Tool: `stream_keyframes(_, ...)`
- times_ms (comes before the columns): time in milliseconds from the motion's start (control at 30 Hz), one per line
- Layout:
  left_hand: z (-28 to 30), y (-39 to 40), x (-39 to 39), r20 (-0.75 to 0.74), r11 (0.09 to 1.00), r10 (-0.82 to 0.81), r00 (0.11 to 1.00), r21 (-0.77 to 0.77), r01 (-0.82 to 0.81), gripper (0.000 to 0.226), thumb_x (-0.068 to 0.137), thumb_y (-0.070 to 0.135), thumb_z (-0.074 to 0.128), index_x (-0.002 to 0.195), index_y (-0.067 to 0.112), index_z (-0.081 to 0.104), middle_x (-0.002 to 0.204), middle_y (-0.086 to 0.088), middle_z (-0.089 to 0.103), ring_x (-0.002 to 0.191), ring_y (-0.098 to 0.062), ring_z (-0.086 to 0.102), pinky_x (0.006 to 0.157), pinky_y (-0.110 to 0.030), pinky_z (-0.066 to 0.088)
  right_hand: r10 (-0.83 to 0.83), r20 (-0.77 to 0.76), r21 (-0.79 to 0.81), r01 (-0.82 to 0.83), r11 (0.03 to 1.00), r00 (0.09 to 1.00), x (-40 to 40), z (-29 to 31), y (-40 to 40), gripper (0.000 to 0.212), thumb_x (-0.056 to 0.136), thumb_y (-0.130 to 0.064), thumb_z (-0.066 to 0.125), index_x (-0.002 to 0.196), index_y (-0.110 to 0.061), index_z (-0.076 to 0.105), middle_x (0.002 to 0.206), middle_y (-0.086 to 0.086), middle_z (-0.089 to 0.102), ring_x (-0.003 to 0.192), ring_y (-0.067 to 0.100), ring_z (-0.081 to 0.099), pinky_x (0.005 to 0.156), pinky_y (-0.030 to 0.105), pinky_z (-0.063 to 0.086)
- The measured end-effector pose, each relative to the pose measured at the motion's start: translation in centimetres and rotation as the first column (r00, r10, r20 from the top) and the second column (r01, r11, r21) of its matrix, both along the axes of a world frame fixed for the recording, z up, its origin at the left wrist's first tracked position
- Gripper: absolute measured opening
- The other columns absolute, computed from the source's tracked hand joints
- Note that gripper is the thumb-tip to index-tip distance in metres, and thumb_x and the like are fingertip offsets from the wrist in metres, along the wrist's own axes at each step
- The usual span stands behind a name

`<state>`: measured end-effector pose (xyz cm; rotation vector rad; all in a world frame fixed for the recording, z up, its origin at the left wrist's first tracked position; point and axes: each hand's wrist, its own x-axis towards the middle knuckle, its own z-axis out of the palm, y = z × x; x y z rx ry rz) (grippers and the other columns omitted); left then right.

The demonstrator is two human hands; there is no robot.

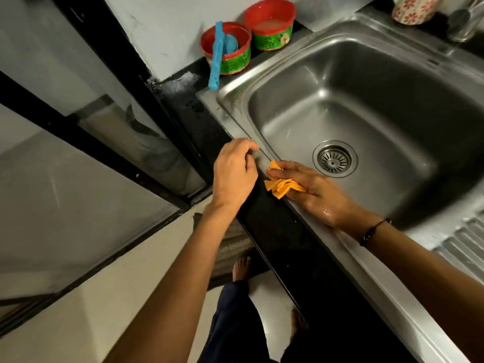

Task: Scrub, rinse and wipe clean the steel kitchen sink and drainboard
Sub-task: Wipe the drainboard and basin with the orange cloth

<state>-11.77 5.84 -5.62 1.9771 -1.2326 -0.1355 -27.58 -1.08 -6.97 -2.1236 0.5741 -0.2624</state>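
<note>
The steel sink [275, 82] fills the right half of the view, its basin bare around the round drain [334, 159]. The ribbed drainboard [461, 239] shows at the right edge. My right hand [314, 192] lies flat with straight fingers on an orange cloth [281, 186], pressing it onto the sink's front left rim. My left hand [235, 174] rests on the black counter edge just left of the cloth, its fingers curled over the rim with nothing seen inside them.
Two red-and-green tubs [227, 48] [271, 23] stand on the ledge behind the sink, one with a blue brush handle [216, 56]. A flowered container [413, 7] sits at the far right corner. A black counter strip [282, 231] runs along the front; floor and mat lie below.
</note>
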Motion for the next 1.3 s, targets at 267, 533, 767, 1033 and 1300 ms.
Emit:
stream_keyframes(267,-0.5,-4.3,9.2,-0.02,0.997,-0.036,0.999,-0.068,0.034,0.039,0.079,0.016,0.031,0.092,0.0,0.064,0.097,-0.013,0.064,0.091,-0.028,0.058,0.082,-0.022,0.04,-0.182,-0.072,-0.036,0.18,0.983,0.981,9.7,1.4,-2.2,0.04,0.092,-0.018,0.057,0.131,-0.025,0.053,0.145,-0.003,0.042,0.137,0.008,0.028,0.108,0.005,0.01)
stream_keyframes(533,-0.2,-4.8,12.2,-0.353,0.973,-0.215,0.911,-0.154,0.17,0.039,0.089,0.031,0.046,0.117,0.005,0.055,0.118,-0.004,0.058,0.109,-0.008,0.052,0.093,-0.012,0.039,-0.22,-0.154,-0.1,0.206,0.973,0.963,18.7,1.6,-5.6,0.039,0.096,-0.023,0.045,0.135,-0.027,0.048,0.152,-0.006,0.029,0.144,0.018,0.008,0.118,0.043,0.004)
stream_keyframes(767,-0.9,-4.6,13.3,-0.407,0.966,-0.248,0.879,-0.173,0.192,0.053,0.087,0.038,0.04,0.127,0.005,0.049,0.131,-0.005,0.051,0.118,-0.007,0.047,0.097,-0.009,0.035,-0.332,-0.308,-0.228,0.269,0.936,0.892,20.9,0.7,-5.9,0.056,0.095,-0.041,0.035,0.148,-0.035,0.017,0.156,-0.015,0.002,0.143,0.01,-0.013,0.111,0.063,0.003)
stream_keyframes(1033,-1.2,-5.1,13.2,-0.378,0.964,-0.267,0.886,-0.118,0.24,0.067,0.087,0.04,0.036,0.143,0.005,0.029,0.151,-0.012,0.027,0.14,-0.018,0.024,0.113,-0.038,0.028,-0.471,-0.342,-0.294,0.384,0.875,0.813,23.1,-0.2,-6.3,0.056,0.098,-0.049,0.027,0.148,-0.037,0.005,0.157,-0.012,-0.006,0.144,0.014,-0.013,0.113,0.059,0.006)
stream_keyframes(1300,-1.1,-5.0,12.9,-0.307,0.972,-0.236,0.922,-0.061,0.228,0.074,0.086,0.046,0.025,0.143,-0.001,0.026,0.15,-0.017,0.027,0.14,-0.025,0.024,0.113,-0.042,0.027,-0.604,-0.352,-0.344,0.501,0.794,0.715,24.6,-3.0,-8.8,0.079,0.077,-0.067,0.006,0.149,-0.035,0.004,0.158,-0.006,-0.001,0.145,0.022,-0.007,0.114,0.056,0.015)
